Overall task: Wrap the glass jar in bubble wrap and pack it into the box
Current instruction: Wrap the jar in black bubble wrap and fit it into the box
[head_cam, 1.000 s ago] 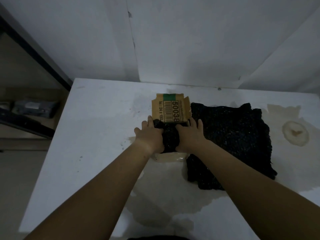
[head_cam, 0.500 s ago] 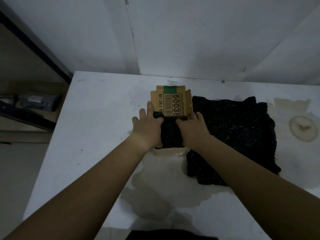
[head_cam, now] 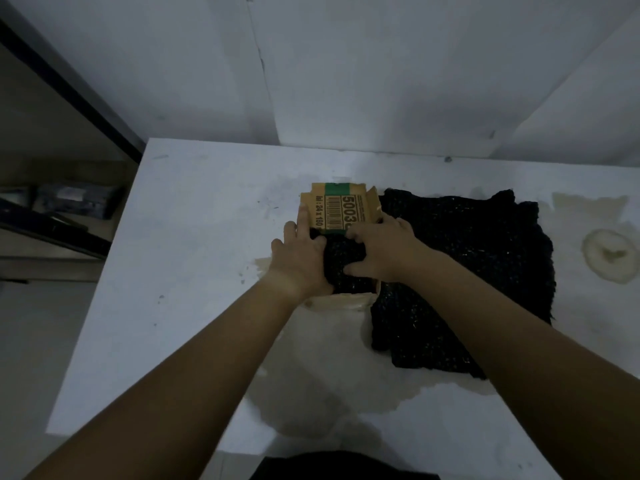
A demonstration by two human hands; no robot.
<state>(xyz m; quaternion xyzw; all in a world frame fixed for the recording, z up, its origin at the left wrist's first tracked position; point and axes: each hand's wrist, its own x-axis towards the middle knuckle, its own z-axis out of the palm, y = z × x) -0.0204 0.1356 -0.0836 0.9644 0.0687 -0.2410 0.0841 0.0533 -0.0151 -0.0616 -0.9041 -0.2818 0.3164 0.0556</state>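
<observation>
A small brown cardboard box with a green stripe and a printed barcode stands open on the white table. A bundle of black bubble wrap sits in the box between my hands; the jar itself is hidden inside it. My left hand presses the bundle's left side, index finger stretched along the box's left edge. My right hand lies on the bundle's right side with fingers curled over its top. The box's near flap shows below my wrists.
A larger sheet of black bubble wrap lies spread to the right of the box. Brownish stains mark the table, one ring-shaped at far right. White wall panels rise behind. A dark shelf with items stands off the table's left edge.
Both hands stayed on the bundle. My right hand shifted up over its top and my left index finger stretched along the box edge. The head camera drifted slightly.
</observation>
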